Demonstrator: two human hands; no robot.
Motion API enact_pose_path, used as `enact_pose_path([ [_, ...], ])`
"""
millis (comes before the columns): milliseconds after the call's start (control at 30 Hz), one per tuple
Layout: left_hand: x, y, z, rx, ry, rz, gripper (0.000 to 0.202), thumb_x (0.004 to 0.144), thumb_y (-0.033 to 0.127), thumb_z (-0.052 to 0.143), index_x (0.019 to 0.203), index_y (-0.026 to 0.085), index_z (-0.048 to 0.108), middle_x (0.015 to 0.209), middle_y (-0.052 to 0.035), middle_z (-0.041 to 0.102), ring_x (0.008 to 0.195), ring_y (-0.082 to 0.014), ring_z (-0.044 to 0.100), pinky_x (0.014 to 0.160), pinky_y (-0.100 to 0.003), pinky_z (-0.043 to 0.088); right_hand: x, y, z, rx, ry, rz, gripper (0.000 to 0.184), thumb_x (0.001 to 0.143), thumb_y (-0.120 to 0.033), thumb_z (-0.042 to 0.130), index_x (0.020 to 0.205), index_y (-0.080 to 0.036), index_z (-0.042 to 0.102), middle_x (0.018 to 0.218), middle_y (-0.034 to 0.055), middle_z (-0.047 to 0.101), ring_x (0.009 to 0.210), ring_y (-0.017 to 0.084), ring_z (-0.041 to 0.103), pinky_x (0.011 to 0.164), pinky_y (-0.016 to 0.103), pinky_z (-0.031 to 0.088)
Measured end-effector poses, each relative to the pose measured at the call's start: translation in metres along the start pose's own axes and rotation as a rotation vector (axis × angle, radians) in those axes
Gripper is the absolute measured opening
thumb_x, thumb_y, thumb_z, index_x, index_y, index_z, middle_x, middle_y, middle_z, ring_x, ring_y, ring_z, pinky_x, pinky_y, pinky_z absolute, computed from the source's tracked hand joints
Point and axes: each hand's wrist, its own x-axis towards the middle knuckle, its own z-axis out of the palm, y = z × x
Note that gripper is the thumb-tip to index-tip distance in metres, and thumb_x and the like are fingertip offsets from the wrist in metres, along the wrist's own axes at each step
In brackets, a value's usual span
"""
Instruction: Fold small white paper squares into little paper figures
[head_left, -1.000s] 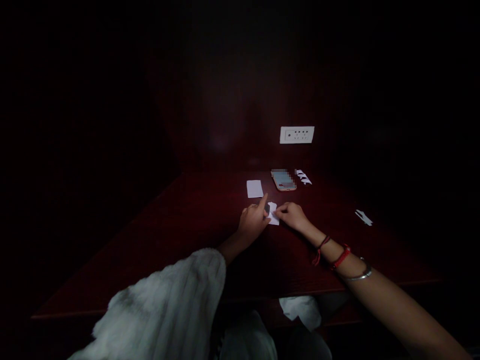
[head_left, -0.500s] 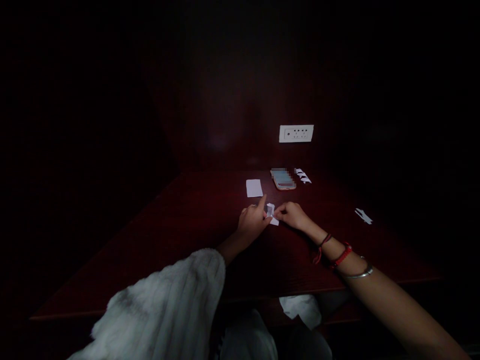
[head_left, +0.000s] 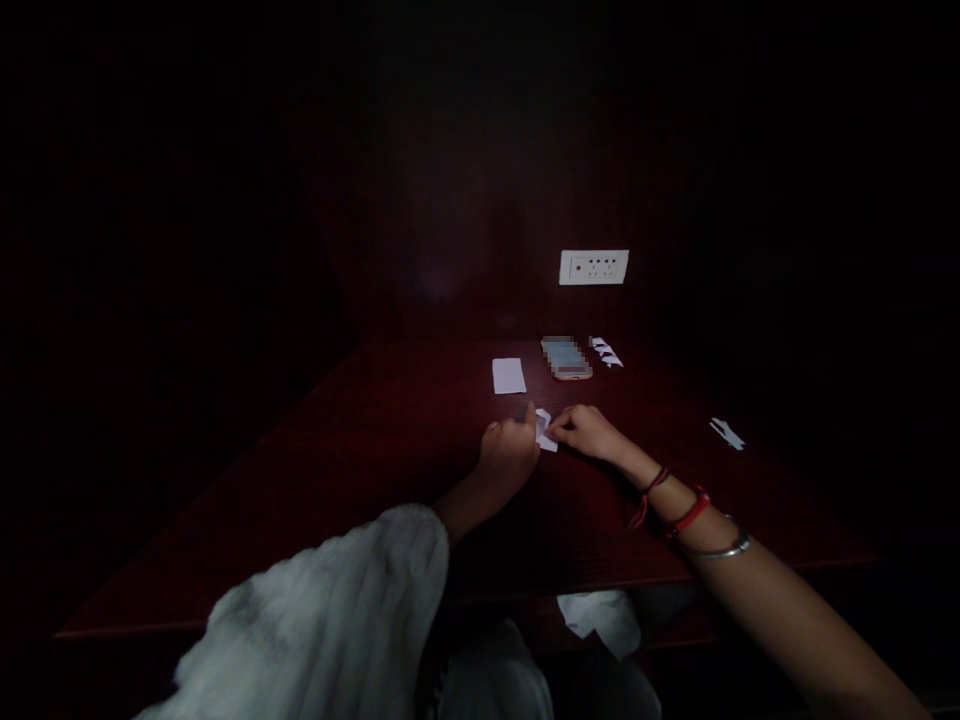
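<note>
A small folded piece of white paper [head_left: 547, 443] lies on the dark red table between my two hands. My left hand [head_left: 510, 450] is closed at the paper's left edge, its fingers curled and the index finger pointing forward along it. The thumb of that hand is hidden. From the right, my right hand [head_left: 589, 432] pinches the paper's side between thumb and fingertips. Just beyond the hands rests a flat white paper rectangle [head_left: 508, 376].
A phone [head_left: 567, 358] lies at the back of the table [head_left: 337, 450], with folded paper pieces [head_left: 607, 352] beside it. Paper strips [head_left: 727, 433] are on the right. A socket plate [head_left: 594, 267] is on the wall. Crumpled white material [head_left: 600, 615] shows below the front edge.
My left hand has curled its fingers tighter, and its thumb has gone out of sight from the near side of the paper. The right hand keeps its pinch, nearly unmoved.
</note>
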Motion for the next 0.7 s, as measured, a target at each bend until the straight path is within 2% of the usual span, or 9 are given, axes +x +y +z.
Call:
enact_pose_path([
  [133,0.0009,-0.0032,-0.0012,-0.027,-0.020,0.004,0.052,0.075,0.029,0.043,0.120,0.015,0.024,0.085,-0.0088,0.057,0.084,-0.0197,0.052,0.071,-0.029,0.035,0.0011,0.0029,0.0012,0.003,0.037,0.067,0.033,0.072,-0.032,0.039,0.058,-0.012,0.061,0.051,-0.0008,0.054,0.049,0.007,0.045,0.047,0.017,0.029],
  [333,-0.0016,0.0028,-0.0021,0.069,-0.016,0.019,0.039,0.080,0.023,0.032,0.118,0.013,0.030,0.079,-0.0110,0.058,0.073,-0.0212,0.055,0.065,-0.032,0.037,0.0050,0.0039,0.0032,0.071,0.101,0.127,0.016,0.066,-0.021,0.047,0.075,-0.016,0.060,0.062,-0.0004,0.059,0.054,0.008,0.049,0.052,0.017,0.033],
  [433,-0.0032,0.0058,-0.0050,0.077,-0.042,0.026,0.040,0.081,0.020,0.030,0.119,0.012,0.028,0.077,-0.0118,0.058,0.073,-0.0214,0.055,0.066,-0.032,0.036,0.0062,0.0051,0.0039,0.072,0.092,0.120,0.013,0.062,-0.017,0.050,0.070,-0.016,0.060,0.063,-0.0002,0.059,0.056,0.008,0.051,0.054,0.017,0.035],
  [600,-0.0002,0.0003,-0.0057,0.000,-0.024,-0.028,0.044,0.078,0.033,0.035,0.119,0.015,0.028,0.083,-0.0104,0.058,0.077,-0.0215,0.055,0.066,-0.031,0.037,0.0050,0.0090,0.0060,0.137,0.049,0.104,0.011,0.061,-0.016,0.050,0.068,-0.015,0.058,0.066,0.0004,0.059,0.060,0.009,0.052,0.057,0.017,0.037],
  [700,0.0020,-0.0023,-0.0024,-0.018,0.002,-0.035,0.048,0.077,0.038,0.038,0.118,0.016,0.028,0.083,-0.0093,0.059,0.080,-0.0210,0.054,0.068,-0.030,0.036,0.0042,0.0080,0.0053,0.172,0.070,0.089,0.024,0.063,-0.015,0.050,0.087,-0.015,0.055,0.068,0.0000,0.059,0.060,0.009,0.052,0.059,0.018,0.038],
])
